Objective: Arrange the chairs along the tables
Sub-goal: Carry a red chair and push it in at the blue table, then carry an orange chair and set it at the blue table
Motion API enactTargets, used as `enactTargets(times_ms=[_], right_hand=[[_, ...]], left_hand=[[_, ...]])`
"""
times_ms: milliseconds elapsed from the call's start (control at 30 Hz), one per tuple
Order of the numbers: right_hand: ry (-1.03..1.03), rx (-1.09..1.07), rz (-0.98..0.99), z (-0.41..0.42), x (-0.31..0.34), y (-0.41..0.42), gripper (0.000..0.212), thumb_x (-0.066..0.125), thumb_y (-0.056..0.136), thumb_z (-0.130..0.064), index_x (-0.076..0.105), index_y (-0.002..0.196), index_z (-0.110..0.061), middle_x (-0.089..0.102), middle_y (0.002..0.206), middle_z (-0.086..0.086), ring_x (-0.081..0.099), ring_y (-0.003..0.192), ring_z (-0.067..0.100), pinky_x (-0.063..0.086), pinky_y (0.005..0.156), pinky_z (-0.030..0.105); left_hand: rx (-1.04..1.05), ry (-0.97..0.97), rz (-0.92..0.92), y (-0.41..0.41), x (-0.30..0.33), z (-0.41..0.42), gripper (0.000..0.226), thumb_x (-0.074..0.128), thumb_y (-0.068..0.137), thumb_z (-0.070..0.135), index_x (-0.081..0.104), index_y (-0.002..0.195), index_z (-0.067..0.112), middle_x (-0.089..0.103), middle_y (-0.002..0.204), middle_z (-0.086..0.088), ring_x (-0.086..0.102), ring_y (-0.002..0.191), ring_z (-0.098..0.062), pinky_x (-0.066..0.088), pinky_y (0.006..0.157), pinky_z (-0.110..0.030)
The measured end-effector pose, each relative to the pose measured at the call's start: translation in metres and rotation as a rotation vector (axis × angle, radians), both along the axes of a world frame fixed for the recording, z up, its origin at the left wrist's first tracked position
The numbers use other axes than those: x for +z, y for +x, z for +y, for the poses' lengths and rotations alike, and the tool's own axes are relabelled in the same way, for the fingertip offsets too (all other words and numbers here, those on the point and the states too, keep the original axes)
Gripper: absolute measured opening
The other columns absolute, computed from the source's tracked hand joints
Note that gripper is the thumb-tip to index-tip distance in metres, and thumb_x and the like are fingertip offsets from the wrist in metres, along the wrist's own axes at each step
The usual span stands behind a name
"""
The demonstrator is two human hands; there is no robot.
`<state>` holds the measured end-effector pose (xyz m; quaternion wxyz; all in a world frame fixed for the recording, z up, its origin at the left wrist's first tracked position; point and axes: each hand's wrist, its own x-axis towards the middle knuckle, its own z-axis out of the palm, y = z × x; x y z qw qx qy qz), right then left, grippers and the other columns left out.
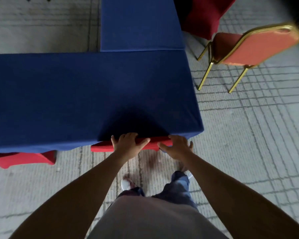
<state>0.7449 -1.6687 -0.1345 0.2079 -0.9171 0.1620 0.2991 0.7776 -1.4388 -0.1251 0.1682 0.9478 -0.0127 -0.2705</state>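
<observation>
A red-covered chair is tucked under the near edge of the blue-clothed table; only the top of its back shows. My left hand grips that chair back, fingers curled over the top. My right hand rests on the chair back's right end with fingers spread. A second red-covered chair sits under the table at the left.
A second blue-clothed table joins the first at the back. An uncovered chair with gold legs and orange back stands on the floor at the right. A dark red covered chair is behind it. Grey tiled floor surrounds the tables.
</observation>
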Motion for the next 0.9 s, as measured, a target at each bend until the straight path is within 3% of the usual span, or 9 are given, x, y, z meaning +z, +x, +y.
enactTargets(times_ms=[167,400,500,633,833,900], right_hand=[[0.003,-0.142,-0.042,-0.091,0.018,0.004,0.088,0.044,0.080,-0.085,0.028,0.154,-0.039,0.032,0.162,0.000,0.031,0.146,0.030,0.019,0.118,0.057],[0.010,-0.250,-0.046,-0.224,0.036,0.018,0.085,0.042,0.081,-0.086,0.038,0.149,-0.036,0.040,0.156,0.001,0.035,0.144,0.026,0.023,0.118,0.048],[0.008,-0.285,-0.075,-0.286,0.042,0.026,0.082,0.040,0.083,-0.086,0.043,0.146,-0.034,0.045,0.153,0.002,0.041,0.140,0.026,0.025,0.117,0.046],[0.012,-0.314,-0.101,-0.367,0.054,0.036,0.078,0.043,0.085,-0.083,0.045,0.144,-0.032,0.049,0.149,0.005,0.046,0.136,0.028,0.028,0.116,0.046],[0.087,-0.472,-0.155,-0.470,0.064,0.047,0.072,0.052,0.084,-0.078,0.049,0.139,-0.031,0.053,0.143,0.006,0.053,0.129,0.028,0.043,0.107,0.043],[0.110,-0.516,-0.191,-0.495,0.064,0.056,0.070,0.055,0.085,-0.075,0.052,0.136,-0.029,0.056,0.139,0.006,0.054,0.126,0.027,0.045,0.103,0.040]], left_hand=[[-0.049,-0.077,0.027,0.024,0.009,-0.092,0.077,0.032,0.082,0.086,0.053,0.133,0.032,0.051,0.144,0.011,0.044,0.136,-0.019,0.009,0.116,-0.062],[-0.084,-0.189,0.115,0.060,0.026,-0.239,0.084,0.034,0.076,0.090,0.046,0.139,0.036,0.045,0.148,0.015,0.043,0.137,-0.016,0.018,0.117,-0.055],[-0.103,-0.247,0.169,0.079,0.031,-0.300,0.093,0.035,0.073,0.093,0.043,0.143,0.031,0.045,0.151,0.008,0.045,0.136,-0.020,0.030,0.114,-0.050],[-0.126,-0.355,0.210,0.101,0.034,-0.378,0.088,0.049,0.084,0.079,0.039,0.148,0.020,0.042,0.154,-0.002,0.043,0.138,-0.022,0.038,0.111,-0.040],[-0.176,-0.416,0.173,0.128,0.043,-0.481,0.078,0.056,0.086,0.071,0.045,0.145,0.021,0.049,0.147,0.001,0.051,0.130,-0.016,0.040,0.097,-0.025],[-0.206,-0.420,0.171,0.140,0.047,-0.506,0.074,0.058,0.085,0.070,0.048,0.141,0.021,0.053,0.142,0.003,0.059,0.117,-0.014,0.046,0.087,-0.023]])
